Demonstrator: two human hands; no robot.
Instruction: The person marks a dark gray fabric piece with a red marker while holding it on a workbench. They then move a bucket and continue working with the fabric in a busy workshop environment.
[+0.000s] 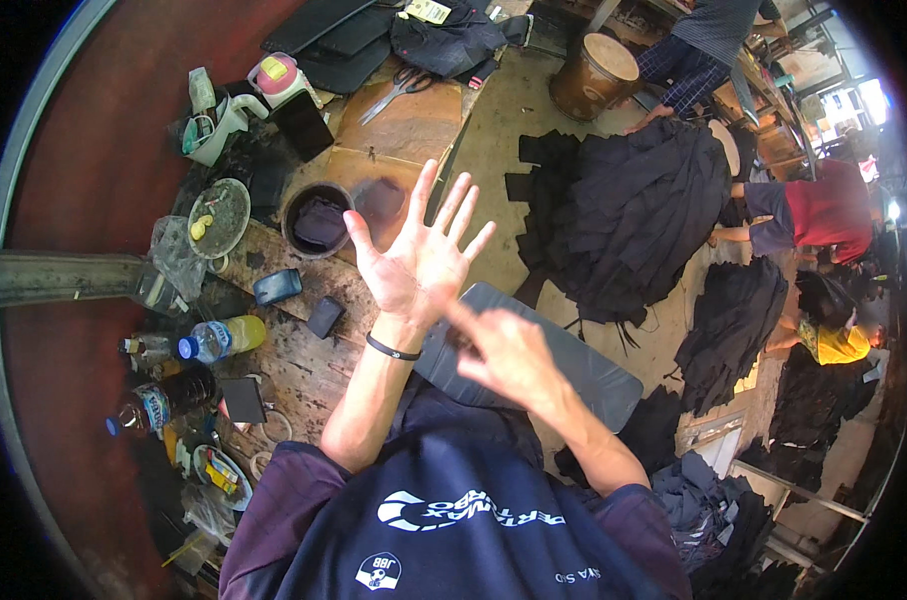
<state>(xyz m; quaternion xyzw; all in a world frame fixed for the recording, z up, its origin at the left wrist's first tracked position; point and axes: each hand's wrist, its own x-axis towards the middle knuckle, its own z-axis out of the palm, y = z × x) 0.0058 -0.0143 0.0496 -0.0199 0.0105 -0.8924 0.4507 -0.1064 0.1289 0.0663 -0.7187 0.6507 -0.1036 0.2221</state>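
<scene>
My left hand is raised palm up with its fingers and thumb spread wide, holding nothing. A black band circles that wrist. My right hand reaches across with its forefinger stretched toward the base of the left palm; motion smears it a little, and nothing shows in it. Whether the fingertip touches the palm I cannot tell. Beneath both hands lies a dark grey flat rectangular slab, partly hidden by the right hand. Left of my hands, a round dark pot with dark cloth inside stands on the worn wooden bench.
Scissors lie on a brown board. Bottles, a bowl and a small blue box crowd the left bench. Piles of black strips cover the floor; several people bend over them at right. A drum stands behind.
</scene>
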